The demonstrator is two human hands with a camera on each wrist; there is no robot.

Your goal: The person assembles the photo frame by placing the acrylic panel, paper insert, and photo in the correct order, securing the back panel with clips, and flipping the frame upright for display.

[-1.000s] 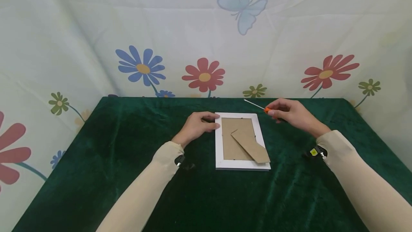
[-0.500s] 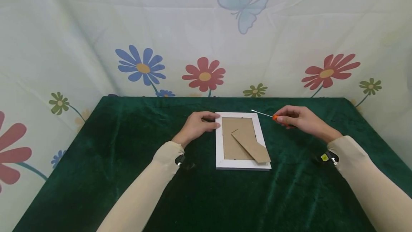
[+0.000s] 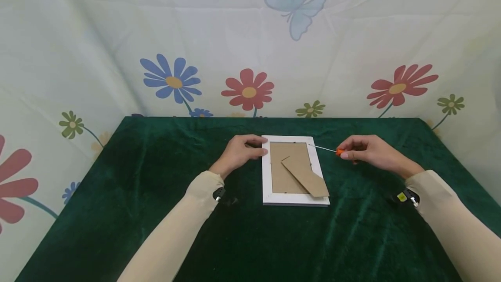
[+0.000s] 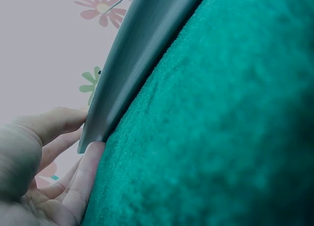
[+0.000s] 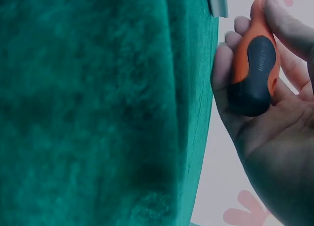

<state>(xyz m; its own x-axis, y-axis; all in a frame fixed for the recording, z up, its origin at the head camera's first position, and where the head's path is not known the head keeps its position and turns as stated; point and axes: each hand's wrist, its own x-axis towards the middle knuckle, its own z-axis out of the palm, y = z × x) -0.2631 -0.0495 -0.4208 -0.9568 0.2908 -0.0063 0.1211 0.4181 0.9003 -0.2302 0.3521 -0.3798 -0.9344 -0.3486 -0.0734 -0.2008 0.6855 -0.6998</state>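
A white picture frame (image 3: 267, 173) lies face down, its brown backing board (image 3: 287, 151) upward. A cardboard stand leg (image 3: 309, 179) slants across the board. My left hand (image 3: 239, 153) grips the frame's far left corner. In the left wrist view its thumb (image 4: 61, 120) is at the frame's upper edge and a finger at the lower edge. My right hand (image 3: 369, 151) holds a screwdriver by its orange and black handle (image 5: 255, 64), fingers curled round it. The thin metal shaft (image 3: 325, 148) points left, its tip over the frame's far right corner area.
Dark green velvet cloth (image 3: 219, 238) covers the table. Behind it hangs a pale curtain (image 3: 219, 25) printed with flowers and a butterfly. Small metal tabs line the inner edge of the frame.
My right hand has come nearer and to the right, and the screwdriver tip has dropped from beyond the frame to its right side. My left hand and the frame stay put.
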